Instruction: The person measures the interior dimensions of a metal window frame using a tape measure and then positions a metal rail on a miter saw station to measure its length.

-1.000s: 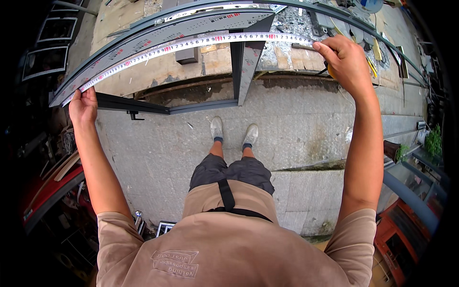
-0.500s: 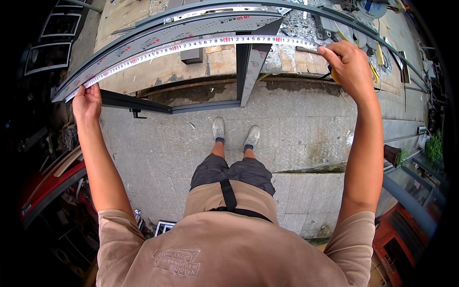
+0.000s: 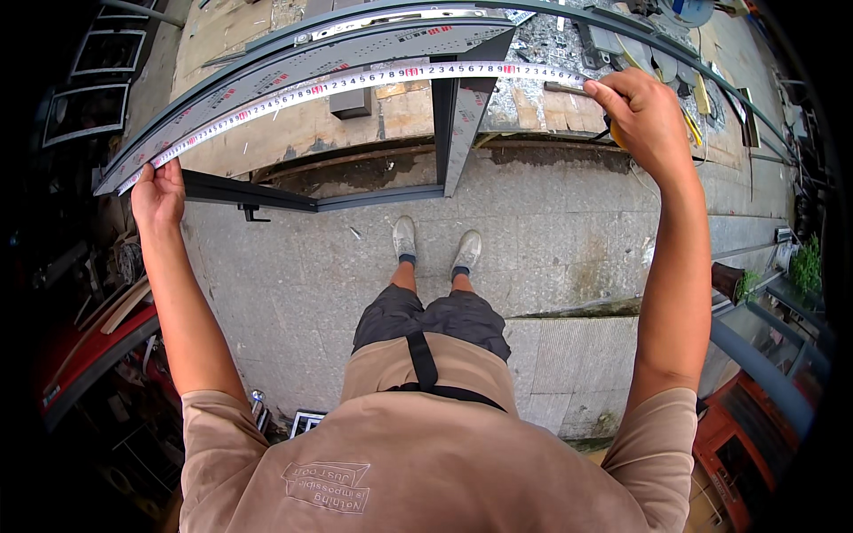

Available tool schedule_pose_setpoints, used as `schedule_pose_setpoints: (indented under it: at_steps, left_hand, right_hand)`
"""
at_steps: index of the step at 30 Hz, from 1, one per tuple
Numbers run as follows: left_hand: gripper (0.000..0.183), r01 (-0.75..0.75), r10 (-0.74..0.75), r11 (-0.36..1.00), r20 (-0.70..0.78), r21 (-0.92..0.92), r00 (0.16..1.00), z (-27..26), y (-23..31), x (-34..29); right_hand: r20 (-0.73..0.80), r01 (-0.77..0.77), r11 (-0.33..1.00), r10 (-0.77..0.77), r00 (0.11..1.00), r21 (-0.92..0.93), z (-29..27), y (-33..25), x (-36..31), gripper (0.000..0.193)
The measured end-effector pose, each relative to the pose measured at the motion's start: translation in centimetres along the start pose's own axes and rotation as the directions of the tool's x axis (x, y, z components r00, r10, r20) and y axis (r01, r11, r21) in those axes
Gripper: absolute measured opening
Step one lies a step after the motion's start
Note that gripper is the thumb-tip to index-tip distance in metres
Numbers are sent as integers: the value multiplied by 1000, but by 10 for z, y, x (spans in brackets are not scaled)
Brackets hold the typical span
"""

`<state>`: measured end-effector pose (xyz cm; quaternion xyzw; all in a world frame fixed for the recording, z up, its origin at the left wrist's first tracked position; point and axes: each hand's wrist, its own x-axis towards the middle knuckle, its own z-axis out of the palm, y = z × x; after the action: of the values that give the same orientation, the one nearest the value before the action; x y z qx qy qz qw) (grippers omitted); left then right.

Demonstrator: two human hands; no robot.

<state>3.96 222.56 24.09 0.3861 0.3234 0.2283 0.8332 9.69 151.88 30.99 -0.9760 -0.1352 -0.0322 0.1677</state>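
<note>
One tape measure (image 3: 373, 83) with red and black numerals spans my view, gripped by left fingers (image 3: 172, 171) and right fingers (image 3: 609, 95). One grey frame (image 3: 373, 49) also bears print.

White over grey

White on the tape (image 3: 373, 82), with black figures and red blocks. Dark grey on the frame (image 3: 382, 197); light grey on its film (image 3: 373, 50), patterned with dots plus red and black print. Brown on the shirt (image 3: 471, 453), with pale outlined lettering; black on the strap (image 3: 420, 360), charcoal on the shorts (image 3: 386, 322), off-white on the shoes (image 3: 404, 235). Tan on the bench (image 3: 267, 138).
</note>
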Motion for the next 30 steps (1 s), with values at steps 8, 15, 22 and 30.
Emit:
schedule_pose_setpoints:
  at_steps: [8, 15, 22, 30]
  left_hand:
    - [34, 11, -11, 1000, 7, -16, 1000, -6, 1, 8]
    - [35, 11, -11, 1000, -9, 10, 1000, -1, 0, 2]
    - [36, 26, -26, 1000, 10, -6, 1000, -1, 1, 2]
    - [36, 26, -26, 1000, 18, 2, 999, -3, 1, 3]
  right_hand:
    - [7, -2, 1000, 2, 1000, -1, -1, 0, 0, 37]
    - [-4, -6, 1000, 6, 1000, 4, 0, 0, 0, 37]
    - [-3, -1, 1000, 1, 1000, -11, 1, -1, -2, 37]
    - [-4, -10, 1000, 10, 1000, 0, -1, -2, -2, 37]
